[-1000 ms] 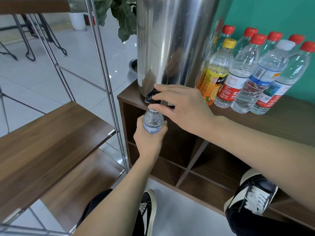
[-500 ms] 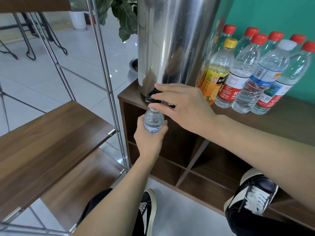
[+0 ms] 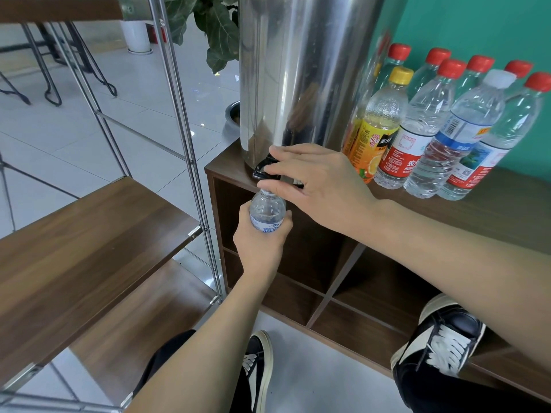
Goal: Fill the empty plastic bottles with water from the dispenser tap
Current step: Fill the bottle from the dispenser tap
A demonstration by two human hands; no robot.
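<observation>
A tall steel dispenser stands on the left end of a dark wood cabinet. Its black tap juts out over the cabinet's front edge. My left hand grips a small clear bottle with a blue-and-white label, holding it upright with its open mouth directly under the tap. My right hand lies over the tap lever, fingers fairly straight and pressing on it, the thumb just above the bottle's mouth. Whether water is running is hidden by the hand.
Several capped bottles stand on the cabinet right of the dispenser, one with a yellow cap. A metal-framed wooden shelf stands close on the left. A potted plant is behind. My shoes rest by the cabinet's open cubbies.
</observation>
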